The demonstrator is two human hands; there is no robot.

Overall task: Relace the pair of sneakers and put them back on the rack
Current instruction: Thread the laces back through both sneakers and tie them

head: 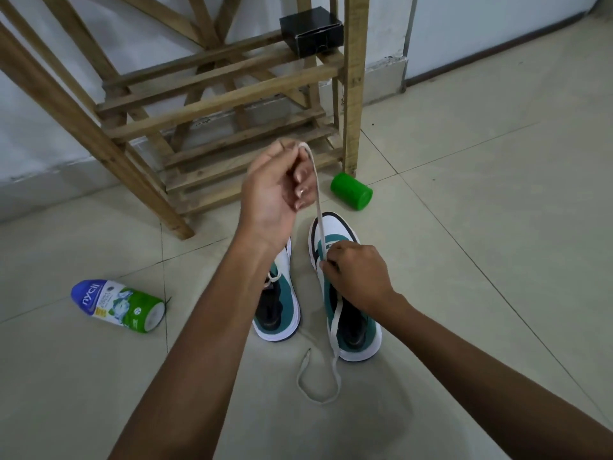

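**On tiled floor, mid-lacing of right-hand sneaker**

On the floor (464,227) before the wooden rack (212,104): two white-and-teal sneakers side by side, toes toward rack. Left sneaker (282,303) partly hidden under left forearm, lace bit visible near its tongue. Right sneaker (345,293) with white lace (316,194) running up from its eyelet area. Left hand (275,190) raised above the shoes, fingers curled, pinching upper end of lace, pulled taut. Right hand (358,277) down on right sneaker, fingers curled, pinching lace at eyelets near the tongue. Other half of lace trailing down along shoe's inner side, off the heel, looping loose on floor, tip lying free between the heels.

Elsewhere: green cylindrical container (351,192) on its side near rack's right leg. Blue-capped powder bottle (117,305) lying on floor, well left of shoes. Black box (311,29) on an upper rack slat, at right post. Neither shoe on rack.
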